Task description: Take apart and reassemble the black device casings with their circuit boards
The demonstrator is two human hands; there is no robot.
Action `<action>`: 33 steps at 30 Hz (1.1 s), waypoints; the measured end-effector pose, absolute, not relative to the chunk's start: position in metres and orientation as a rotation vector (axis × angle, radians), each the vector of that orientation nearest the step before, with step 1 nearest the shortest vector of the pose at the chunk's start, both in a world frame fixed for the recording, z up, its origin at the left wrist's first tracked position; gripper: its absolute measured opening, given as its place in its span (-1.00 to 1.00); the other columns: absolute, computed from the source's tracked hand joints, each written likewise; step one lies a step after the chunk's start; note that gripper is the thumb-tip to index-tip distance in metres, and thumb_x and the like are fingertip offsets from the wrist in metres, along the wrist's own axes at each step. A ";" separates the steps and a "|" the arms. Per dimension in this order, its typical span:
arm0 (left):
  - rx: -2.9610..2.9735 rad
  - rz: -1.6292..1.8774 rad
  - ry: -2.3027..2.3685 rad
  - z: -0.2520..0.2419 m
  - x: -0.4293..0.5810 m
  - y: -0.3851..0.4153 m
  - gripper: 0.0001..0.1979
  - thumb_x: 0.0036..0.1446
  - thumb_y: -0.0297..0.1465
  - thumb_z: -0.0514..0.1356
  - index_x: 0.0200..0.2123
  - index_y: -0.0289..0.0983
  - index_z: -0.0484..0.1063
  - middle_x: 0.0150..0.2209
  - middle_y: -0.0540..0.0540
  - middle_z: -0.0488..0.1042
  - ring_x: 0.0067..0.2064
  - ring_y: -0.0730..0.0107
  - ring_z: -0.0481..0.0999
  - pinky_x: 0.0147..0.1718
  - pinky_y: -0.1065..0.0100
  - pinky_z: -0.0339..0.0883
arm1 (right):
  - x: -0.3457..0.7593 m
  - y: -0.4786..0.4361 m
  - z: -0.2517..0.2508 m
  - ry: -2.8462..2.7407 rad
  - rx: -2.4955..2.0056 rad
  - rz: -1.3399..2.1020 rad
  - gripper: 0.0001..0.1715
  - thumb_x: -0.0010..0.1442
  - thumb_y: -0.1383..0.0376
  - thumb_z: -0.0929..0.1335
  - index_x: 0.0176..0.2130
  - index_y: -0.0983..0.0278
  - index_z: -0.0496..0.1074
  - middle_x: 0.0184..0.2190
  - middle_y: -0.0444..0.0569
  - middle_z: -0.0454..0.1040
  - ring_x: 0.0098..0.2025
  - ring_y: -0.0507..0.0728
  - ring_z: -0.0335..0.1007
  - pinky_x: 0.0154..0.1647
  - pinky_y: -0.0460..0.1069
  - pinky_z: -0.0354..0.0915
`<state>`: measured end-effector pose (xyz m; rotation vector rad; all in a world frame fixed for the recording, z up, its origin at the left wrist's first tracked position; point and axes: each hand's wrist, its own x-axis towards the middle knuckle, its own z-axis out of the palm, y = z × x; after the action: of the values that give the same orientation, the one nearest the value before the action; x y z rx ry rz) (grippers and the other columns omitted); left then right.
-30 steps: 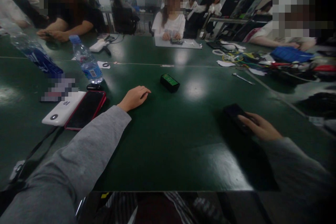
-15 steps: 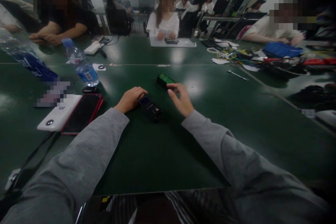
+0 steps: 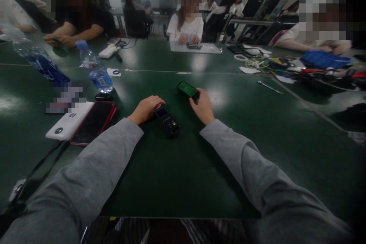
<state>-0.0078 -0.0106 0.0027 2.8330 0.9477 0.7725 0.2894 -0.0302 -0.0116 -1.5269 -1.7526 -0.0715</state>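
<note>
A black handheld device with a small dark screen and buttons lies tilted on the green table in front of me. My left hand is closed at its upper left end, with the fingertips partly hidden there. Farther off and to the right is a black rectangular case with a green circuit board showing on its upper face. My right hand grips the near right end of this case, thumb on the near side and fingers behind. A gap of bare table separates the two things.
On the left are a red-cased phone, a white power bank, a small black case and water bottles. A wrench and tangled cables lie to the right. Several people sit around the table.
My right hand has closed on the near end of the circuit-board case, where its fingers were only at the edge before. My left hand stays by the handheld device. The view has shifted slightly.
</note>
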 end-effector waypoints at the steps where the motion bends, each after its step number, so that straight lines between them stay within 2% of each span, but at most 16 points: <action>1: 2.831 0.775 0.948 0.003 -0.008 -0.011 -0.73 0.45 -0.38 -0.04 0.01 -0.18 0.43 -0.06 -0.14 0.52 -0.06 0.24 0.49 -0.11 0.21 0.40 | 0.286 -0.035 -0.008 -1.812 -1.516 -0.133 -0.45 0.25 0.27 0.31 0.20 0.37 0.26 0.09 0.27 0.39 0.12 0.38 0.33 0.15 0.32 0.32; 4: 2.833 0.776 0.950 0.004 -0.007 -0.011 -0.73 0.45 -0.38 -0.05 0.00 -0.19 0.43 -0.06 -0.14 0.52 -0.07 0.24 0.49 -0.11 0.22 0.40 | 0.277 -0.045 0.002 -2.018 -1.474 -0.219 -0.46 0.26 0.34 0.30 0.21 0.34 0.27 0.16 0.26 0.32 0.22 0.40 0.22 0.20 0.34 0.27; 7: 2.836 0.773 0.950 0.005 -0.007 -0.013 -0.73 0.45 -0.38 -0.05 0.00 -0.19 0.43 -0.07 -0.13 0.52 -0.08 0.25 0.48 -0.11 0.22 0.39 | 0.273 -0.047 0.003 -2.109 -1.422 -0.206 -0.45 0.29 0.21 0.36 0.21 0.33 0.29 0.18 0.27 0.28 0.25 0.42 0.18 0.20 0.34 0.28; 11: 2.832 0.766 0.943 0.005 -0.008 -0.012 -0.73 0.45 -0.38 -0.06 0.00 -0.20 0.42 -0.06 -0.14 0.51 -0.07 0.25 0.48 -0.10 0.22 0.39 | 0.274 -0.041 -0.002 -2.051 -1.420 -0.058 -0.34 0.32 0.08 0.34 0.26 0.35 0.22 0.18 0.29 0.30 0.23 0.41 0.26 0.22 0.35 0.29; 17: 2.837 0.779 0.943 0.004 -0.008 -0.011 -0.73 0.44 -0.39 -0.04 -0.01 -0.19 0.43 -0.08 -0.13 0.52 -0.08 0.25 0.48 -0.11 0.22 0.39 | 0.277 -0.036 -0.004 -1.966 -1.447 0.085 -0.32 0.24 0.21 0.36 0.26 0.40 0.21 0.13 0.26 0.40 0.13 0.36 0.40 0.19 0.29 0.36; 21: 2.831 0.768 0.949 0.006 -0.009 -0.013 -0.73 0.44 -0.40 -0.05 -0.01 -0.18 0.44 -0.07 -0.13 0.52 -0.08 0.25 0.49 -0.12 0.22 0.40 | 0.276 -0.040 -0.001 -1.971 -1.444 -0.136 -0.33 0.19 0.41 0.29 0.28 0.39 0.21 0.20 0.25 0.33 0.26 0.37 0.25 0.29 0.31 0.24; 23: 2.833 0.766 0.949 0.006 -0.009 -0.013 -0.73 0.44 -0.40 -0.05 -0.01 -0.19 0.44 -0.07 -0.13 0.52 -0.08 0.24 0.49 -0.13 0.22 0.40 | 0.274 -0.042 0.000 -2.031 -1.415 -0.214 -0.33 0.20 0.45 0.28 0.28 0.40 0.20 0.24 0.26 0.29 0.33 0.36 0.15 0.34 0.32 0.17; 26: 2.829 0.763 0.955 0.005 -0.009 -0.012 -0.73 0.44 -0.40 -0.05 -0.01 -0.19 0.43 -0.07 -0.13 0.52 -0.08 0.24 0.49 -0.12 0.21 0.40 | 0.270 -0.046 0.005 -2.164 -1.320 -0.236 -0.38 0.27 0.38 0.30 0.29 0.39 0.19 0.29 0.25 0.25 0.37 0.35 0.10 0.36 0.31 0.13; 30: 2.841 0.763 0.956 0.005 -0.008 -0.012 -0.73 0.44 -0.39 -0.05 -0.01 -0.19 0.44 -0.07 -0.14 0.52 -0.09 0.23 0.48 -0.13 0.21 0.40 | 0.268 -0.050 0.009 -2.285 -1.242 -0.164 -0.45 0.36 0.26 0.30 0.29 0.25 0.22 0.32 0.15 0.22 0.37 0.32 0.09 0.34 0.32 0.15; 33: 2.847 0.774 0.946 0.005 -0.008 -0.012 -0.72 0.44 -0.39 -0.05 -0.02 -0.19 0.44 -0.08 -0.14 0.52 -0.08 0.24 0.49 -0.11 0.21 0.40 | 0.269 -0.048 0.007 -2.229 -1.308 -0.133 -0.38 0.37 0.16 0.31 0.32 0.25 0.18 0.35 0.21 0.14 0.39 0.38 0.03 0.33 0.36 0.16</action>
<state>-0.0076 -0.0125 0.0052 2.8469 0.9461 0.7743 0.2688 -0.0484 0.0073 -1.3080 -2.2295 -0.1332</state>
